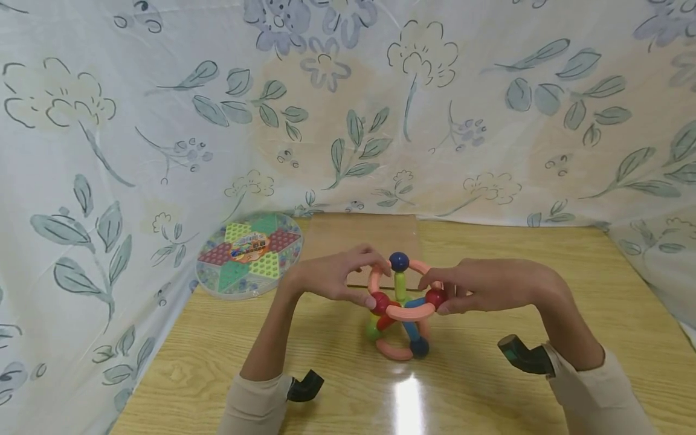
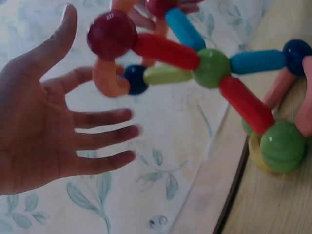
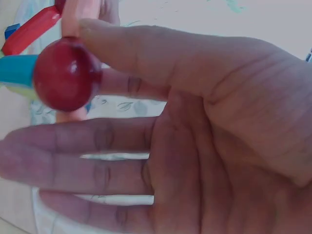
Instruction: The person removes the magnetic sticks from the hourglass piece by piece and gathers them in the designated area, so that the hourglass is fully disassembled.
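A magnetic ball-and-stick model (image 1: 409, 311) stands on the table, with a ring of pink curved rods around its top. Red balls (image 1: 437, 298) and a dark blue ball (image 1: 399, 261) join that ring. Below, red and blue sticks spread from a green ball (image 2: 212, 68). My right hand (image 1: 484, 285) pinches the ring by the right red ball, thumb on the pink rod (image 3: 80, 17) and forefinger behind. On the other side, my left hand (image 1: 331, 275) is at the ring's left, fingers extended. Its thumb is near the left red ball (image 2: 112, 34), its forefinger by a curved rod (image 2: 103, 78).
Behind the model lies a flat brown board (image 1: 359, 232). To its left, a round Chinese checkers board (image 1: 250, 254) leans near the floral cloth (image 1: 348, 145) that hangs around the wooden table (image 1: 217, 362). Black mounts (image 1: 306, 386) sit at both wrists.
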`<state>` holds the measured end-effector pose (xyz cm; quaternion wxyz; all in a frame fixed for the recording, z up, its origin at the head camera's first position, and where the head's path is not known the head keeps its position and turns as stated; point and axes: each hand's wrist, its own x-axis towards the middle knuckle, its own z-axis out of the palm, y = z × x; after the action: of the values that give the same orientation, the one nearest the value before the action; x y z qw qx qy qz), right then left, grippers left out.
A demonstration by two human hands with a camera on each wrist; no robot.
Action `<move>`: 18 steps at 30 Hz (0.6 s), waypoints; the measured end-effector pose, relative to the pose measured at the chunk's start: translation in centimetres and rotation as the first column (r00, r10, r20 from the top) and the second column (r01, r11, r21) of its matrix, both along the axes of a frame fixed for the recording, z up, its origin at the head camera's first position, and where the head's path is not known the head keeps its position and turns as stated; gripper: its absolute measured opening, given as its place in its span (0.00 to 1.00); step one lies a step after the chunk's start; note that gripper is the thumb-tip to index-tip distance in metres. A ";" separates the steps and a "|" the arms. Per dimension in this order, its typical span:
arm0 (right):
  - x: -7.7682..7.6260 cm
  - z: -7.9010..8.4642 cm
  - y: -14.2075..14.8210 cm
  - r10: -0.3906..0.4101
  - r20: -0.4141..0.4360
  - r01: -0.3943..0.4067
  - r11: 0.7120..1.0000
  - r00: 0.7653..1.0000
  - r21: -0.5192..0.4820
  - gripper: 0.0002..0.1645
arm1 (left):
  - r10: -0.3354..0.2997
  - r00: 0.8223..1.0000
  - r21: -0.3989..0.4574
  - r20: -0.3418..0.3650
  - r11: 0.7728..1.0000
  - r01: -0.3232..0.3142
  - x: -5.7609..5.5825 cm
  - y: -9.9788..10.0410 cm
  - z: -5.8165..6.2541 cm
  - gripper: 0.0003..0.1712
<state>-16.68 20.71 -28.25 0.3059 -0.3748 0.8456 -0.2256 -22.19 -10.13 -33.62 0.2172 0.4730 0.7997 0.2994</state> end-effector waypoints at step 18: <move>1.6 -1.2 -0.9 -0.039 -0.139 0.028 0.997 0.989 -0.076 0.12 | 0.084 0.940 0.012 -0.331 0.996 -0.085 3.3 5.9 0.4 0.36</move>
<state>-15.04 19.85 -29.43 0.2275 -0.3867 0.8623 -0.2350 -18.88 -4.25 -33.21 0.0673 0.4814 0.8448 0.2238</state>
